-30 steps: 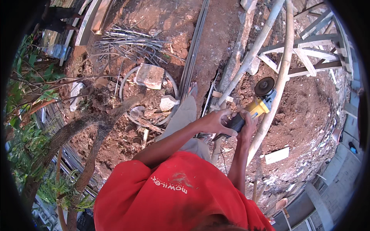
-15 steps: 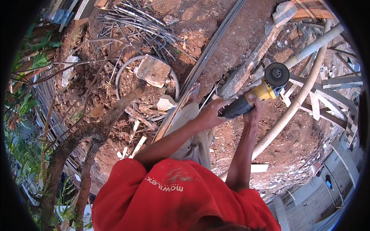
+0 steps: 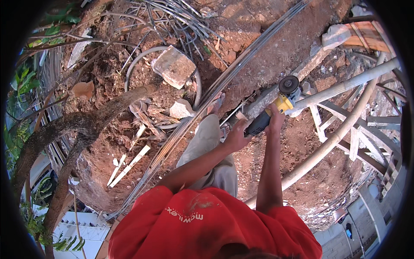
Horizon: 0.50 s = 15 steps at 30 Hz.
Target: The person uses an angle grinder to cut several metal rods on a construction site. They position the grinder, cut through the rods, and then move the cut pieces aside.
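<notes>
Both my hands hold a yellow and black angle grinder out in front of me, its dark round disc at the far end. My left hand is wrapped round the black rear of the body. Closer to the yellow head, my right hand grips the tool from its right side. The disc appears apart from the grey pole and the concrete beam near it; whether it spins cannot be told. Below the grinder, my bent knee in light trousers is beside a bundle of long steel rods.
A concrete block lies by a curved grey hose. Cut rods are heaped at the far left. A tree trunk stands left. On the right, a bamboo pole crosses a wooden frame. Red earth carries rubble.
The grinder and both hands have come nearer and slightly left, and its disc looks more tilted. My view has shifted, moving the rods and trunk within it. Both hands keep their grip.
</notes>
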Each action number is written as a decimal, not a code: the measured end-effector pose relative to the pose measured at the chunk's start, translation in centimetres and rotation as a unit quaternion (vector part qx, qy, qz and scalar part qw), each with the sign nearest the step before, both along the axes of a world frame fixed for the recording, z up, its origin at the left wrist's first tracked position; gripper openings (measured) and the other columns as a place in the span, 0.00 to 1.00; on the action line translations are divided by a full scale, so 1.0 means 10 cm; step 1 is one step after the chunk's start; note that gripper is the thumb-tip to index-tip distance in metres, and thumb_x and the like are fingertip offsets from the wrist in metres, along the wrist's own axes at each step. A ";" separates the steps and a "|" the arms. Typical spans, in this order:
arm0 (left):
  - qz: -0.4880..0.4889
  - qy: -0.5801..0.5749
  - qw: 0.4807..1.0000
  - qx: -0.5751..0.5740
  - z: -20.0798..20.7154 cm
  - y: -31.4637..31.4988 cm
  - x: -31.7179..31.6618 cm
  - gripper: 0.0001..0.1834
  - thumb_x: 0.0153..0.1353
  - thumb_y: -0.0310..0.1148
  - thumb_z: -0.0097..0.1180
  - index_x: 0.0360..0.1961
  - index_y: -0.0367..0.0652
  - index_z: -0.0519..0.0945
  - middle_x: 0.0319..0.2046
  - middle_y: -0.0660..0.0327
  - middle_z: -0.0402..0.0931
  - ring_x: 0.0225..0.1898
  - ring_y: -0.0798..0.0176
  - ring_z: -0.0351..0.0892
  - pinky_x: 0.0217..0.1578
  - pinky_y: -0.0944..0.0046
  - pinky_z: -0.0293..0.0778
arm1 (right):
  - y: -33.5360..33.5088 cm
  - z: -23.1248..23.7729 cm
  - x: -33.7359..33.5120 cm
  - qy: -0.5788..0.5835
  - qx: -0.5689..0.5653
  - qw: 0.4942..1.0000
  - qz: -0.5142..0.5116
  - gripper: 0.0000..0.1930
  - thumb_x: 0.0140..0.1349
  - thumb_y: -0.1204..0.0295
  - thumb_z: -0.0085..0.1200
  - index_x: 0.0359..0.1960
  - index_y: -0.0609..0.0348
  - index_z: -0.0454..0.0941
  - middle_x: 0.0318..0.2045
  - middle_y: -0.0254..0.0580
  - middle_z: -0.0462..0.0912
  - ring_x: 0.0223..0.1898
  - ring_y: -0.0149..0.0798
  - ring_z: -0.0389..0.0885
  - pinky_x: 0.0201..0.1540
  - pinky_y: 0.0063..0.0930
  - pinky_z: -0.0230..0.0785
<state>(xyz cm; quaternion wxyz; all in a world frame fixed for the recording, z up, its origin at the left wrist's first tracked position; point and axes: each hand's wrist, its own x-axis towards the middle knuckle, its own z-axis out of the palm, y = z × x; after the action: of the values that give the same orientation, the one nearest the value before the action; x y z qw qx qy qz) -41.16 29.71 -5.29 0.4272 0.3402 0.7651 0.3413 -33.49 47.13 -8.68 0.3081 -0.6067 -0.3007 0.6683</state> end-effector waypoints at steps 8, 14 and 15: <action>-0.114 -0.286 0.944 -0.116 -0.39 0.45 -0.23 0.48 0.50 0.45 0.73 0.67 0.30 0.66 0.45 0.40 0.84 0.48 0.49 0.86 0.50 0.54 0.79 | 0.10 -0.19 0.10 -0.039 -0.032 0.995 0.082 0.09 0.62 0.75 0.58 0.43 0.64 0.76 0.29 0.42 0.82 0.26 0.40 0.84 0.30 0.33 0.80; -0.076 -0.187 0.972 -0.117 -0.90 0.52 -0.12 0.56 0.48 0.59 0.74 0.67 0.29 0.63 0.47 0.39 0.83 0.47 0.41 0.86 0.48 0.48 0.80 | 0.24 -0.31 -0.35 -0.022 -0.086 0.989 0.115 0.12 0.59 0.77 0.61 0.43 0.63 0.75 0.29 0.42 0.81 0.26 0.40 0.84 0.30 0.33 0.81; -0.089 -0.201 0.967 -0.125 -0.92 0.56 -0.23 0.59 0.46 0.61 0.74 0.68 0.28 0.62 0.49 0.37 0.82 0.50 0.39 0.85 0.52 0.47 0.79 | 0.30 -0.31 -0.42 -0.034 -0.073 0.988 0.129 0.12 0.58 0.77 0.62 0.43 0.63 0.75 0.29 0.42 0.81 0.26 0.40 0.84 0.30 0.33 0.81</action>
<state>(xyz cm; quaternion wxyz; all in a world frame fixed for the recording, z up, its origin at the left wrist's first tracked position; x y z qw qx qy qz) -43.46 35.30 -14.51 0.6403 0.2748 0.6666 0.2646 -37.74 50.16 -11.83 0.1638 -0.6061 -0.3368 0.7017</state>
